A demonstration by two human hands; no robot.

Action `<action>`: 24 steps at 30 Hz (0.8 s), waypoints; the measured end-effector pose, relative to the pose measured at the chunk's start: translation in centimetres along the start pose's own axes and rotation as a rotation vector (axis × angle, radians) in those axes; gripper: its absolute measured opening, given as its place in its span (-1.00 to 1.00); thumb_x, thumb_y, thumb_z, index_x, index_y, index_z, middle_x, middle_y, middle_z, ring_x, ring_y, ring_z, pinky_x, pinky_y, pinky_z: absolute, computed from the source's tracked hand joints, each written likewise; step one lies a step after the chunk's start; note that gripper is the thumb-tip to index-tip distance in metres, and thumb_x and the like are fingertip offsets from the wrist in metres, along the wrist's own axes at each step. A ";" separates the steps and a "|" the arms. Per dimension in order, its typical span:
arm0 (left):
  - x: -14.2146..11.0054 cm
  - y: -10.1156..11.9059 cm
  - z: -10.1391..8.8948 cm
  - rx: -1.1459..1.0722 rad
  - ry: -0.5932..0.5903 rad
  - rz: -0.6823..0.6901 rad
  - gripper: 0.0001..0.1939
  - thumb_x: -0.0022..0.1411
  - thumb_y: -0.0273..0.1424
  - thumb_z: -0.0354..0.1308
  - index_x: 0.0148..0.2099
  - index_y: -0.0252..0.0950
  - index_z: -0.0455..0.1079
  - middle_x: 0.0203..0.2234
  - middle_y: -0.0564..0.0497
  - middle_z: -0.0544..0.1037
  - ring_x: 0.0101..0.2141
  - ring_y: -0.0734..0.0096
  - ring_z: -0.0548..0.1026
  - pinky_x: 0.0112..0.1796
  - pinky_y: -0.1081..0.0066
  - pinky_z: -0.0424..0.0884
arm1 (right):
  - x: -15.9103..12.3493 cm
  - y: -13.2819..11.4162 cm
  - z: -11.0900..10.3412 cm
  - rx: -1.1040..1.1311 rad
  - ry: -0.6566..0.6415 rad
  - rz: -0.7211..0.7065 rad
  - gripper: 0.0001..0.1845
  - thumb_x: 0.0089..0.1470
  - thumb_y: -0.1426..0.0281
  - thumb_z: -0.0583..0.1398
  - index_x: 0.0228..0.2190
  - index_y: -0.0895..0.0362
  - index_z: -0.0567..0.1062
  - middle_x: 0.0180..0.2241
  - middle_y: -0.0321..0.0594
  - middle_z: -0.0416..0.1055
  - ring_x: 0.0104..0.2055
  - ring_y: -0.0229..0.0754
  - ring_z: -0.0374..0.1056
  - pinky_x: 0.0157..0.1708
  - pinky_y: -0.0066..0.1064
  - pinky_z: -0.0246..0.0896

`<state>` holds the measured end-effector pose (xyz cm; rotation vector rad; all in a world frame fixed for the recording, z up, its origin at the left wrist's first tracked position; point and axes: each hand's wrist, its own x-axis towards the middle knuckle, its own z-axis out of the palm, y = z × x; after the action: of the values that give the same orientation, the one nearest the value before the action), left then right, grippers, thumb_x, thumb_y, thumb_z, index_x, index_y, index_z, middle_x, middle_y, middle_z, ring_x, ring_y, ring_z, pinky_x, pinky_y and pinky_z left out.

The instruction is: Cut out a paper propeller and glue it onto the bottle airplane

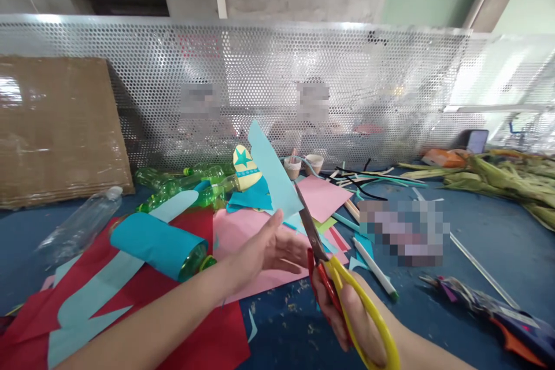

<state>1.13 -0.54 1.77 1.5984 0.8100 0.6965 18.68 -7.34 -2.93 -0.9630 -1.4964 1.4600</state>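
Note:
My left hand (pixel 264 248) holds up a light blue piece of paper (pixel 271 170), pinched at its lower edge. My right hand (pixel 351 312) grips scissors (pixel 329 269) with yellow and red handles. Their blades reach up to the paper's lower right edge and look nearly closed there. Both hands hover over the blue table (pixel 489 231), above pink paper sheets (pixel 255 231).
A bottle wrapped in teal paper (pixel 160 245) lies on red paper (pixel 203 335) at left. Green bottles (pixel 182 185), a clear bottle (pixel 78 228), a star-marked egg shape (pixel 243 167), straws, paper cups (pixel 303 165), corn husks (pixel 498 176) and cardboard (pixel 56 127) surround the work spot. A perforated metal screen (pixel 277 75) stands behind.

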 end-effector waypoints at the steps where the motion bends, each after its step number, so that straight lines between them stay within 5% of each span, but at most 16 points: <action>1: 0.0 -0.1 0.2 -0.200 -0.082 -0.062 -0.22 0.30 0.18 -0.30 -0.19 -0.32 0.54 -0.29 -0.24 0.66 -0.27 0.19 0.64 -0.18 0.23 0.51 | -0.1 -0.2 0.1 -0.010 0.000 -0.006 -0.22 -0.14 -0.43 -0.04 -0.48 0.07 0.22 -0.68 -0.52 0.03 -0.76 -0.45 -0.10 -0.77 -0.56 -0.04; 5: 0.1 -0.5 1.1 -0.633 -0.089 -0.109 -0.29 0.13 0.22 0.05 0.01 -0.29 0.42 -0.08 -0.25 0.60 -0.02 0.16 0.56 0.09 0.21 0.35 | -0.5 0.0 0.4 -0.010 -0.025 -0.011 -0.20 -0.15 -0.44 -0.04 -0.49 0.08 0.23 -0.65 -0.47 0.09 -0.74 -0.44 -0.09 -0.74 -0.54 -0.04; 12: 0.0 0.3 1.7 -0.801 0.316 0.052 -0.58 -0.03 -0.16 0.44 -0.22 -0.25 0.41 -0.07 -0.15 0.58 0.00 0.14 0.54 0.11 0.18 0.39 | -1.1 1.4 0.4 0.151 -0.069 0.005 -0.20 -0.20 -0.42 0.06 -0.44 0.09 0.37 -0.62 -0.36 0.16 -0.66 -0.34 0.01 -0.66 -0.47 0.04; 16: -0.2 1.6 1.7 -0.785 0.370 0.116 -0.66 -0.09 -0.23 0.48 -0.37 -0.27 0.43 -0.25 -0.05 0.62 -0.19 0.28 0.59 0.03 0.20 0.47 | -1.1 1.5 0.5 0.205 -0.066 0.023 -0.17 -0.33 -0.44 0.13 -0.46 0.09 0.40 -0.61 -0.31 0.19 -0.63 -0.30 0.05 -0.64 -0.45 0.03; 24: 0.1 3.8 2.0 -0.840 0.517 0.072 -0.73 -0.11 -0.47 0.42 -0.31 -0.32 0.45 -0.33 -0.03 0.59 -0.33 0.45 0.55 -0.27 0.49 0.55 | -0.9 1.5 0.7 0.327 -0.169 0.078 -0.08 -0.47 -0.47 0.14 -0.36 0.06 0.41 -0.61 -0.35 0.15 -0.61 -0.25 0.07 -0.50 -0.34 0.27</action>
<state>3.27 -2.06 5.20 0.6894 0.6791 1.3218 18.32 -8.36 -4.50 -0.7201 -1.2921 1.8127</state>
